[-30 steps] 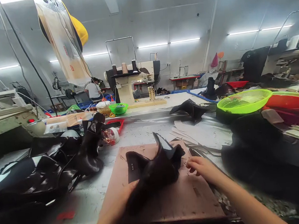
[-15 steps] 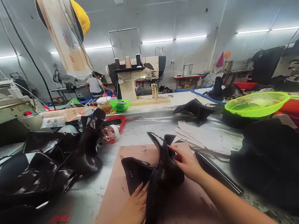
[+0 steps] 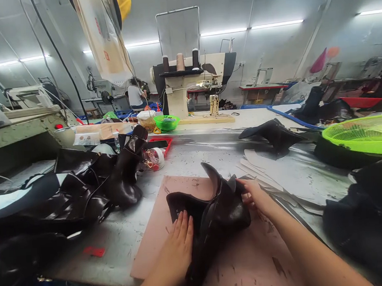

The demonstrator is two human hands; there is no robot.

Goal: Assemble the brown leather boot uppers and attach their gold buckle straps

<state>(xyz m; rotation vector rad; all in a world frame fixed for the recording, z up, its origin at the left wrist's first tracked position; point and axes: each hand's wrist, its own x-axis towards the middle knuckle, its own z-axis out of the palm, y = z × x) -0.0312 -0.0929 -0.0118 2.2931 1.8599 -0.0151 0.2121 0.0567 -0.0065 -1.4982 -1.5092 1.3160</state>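
Observation:
A dark leather boot upper (image 3: 227, 216) lies partly opened out on a pink board (image 3: 152, 246) in front of me. My left hand (image 3: 180, 244) rests with straight fingers flat on the upper's inner face, near small printed marks. At the upper's far right edge, my right hand (image 3: 255, 195) has its fingers closed on a flap, the thumb partly hidden. Just beyond that hand are white cut pieces (image 3: 268, 177) fanned on the metal table.
Shiny dark boot uppers (image 3: 121, 178) are heaped at the left. A sewing machine (image 3: 179, 98) with thread spools stands ahead. Another dark upper (image 3: 272, 135) lies past the board. On the right are a lime-green basket (image 3: 368, 146) and black material (image 3: 366, 218). A person (image 3: 136, 94) sits far behind.
The view has swung left, shifting the scene rightward. The upper has tipped to show more of its right outer side. My right hand's fingers have curled round its edge; my left hand still presses flat.

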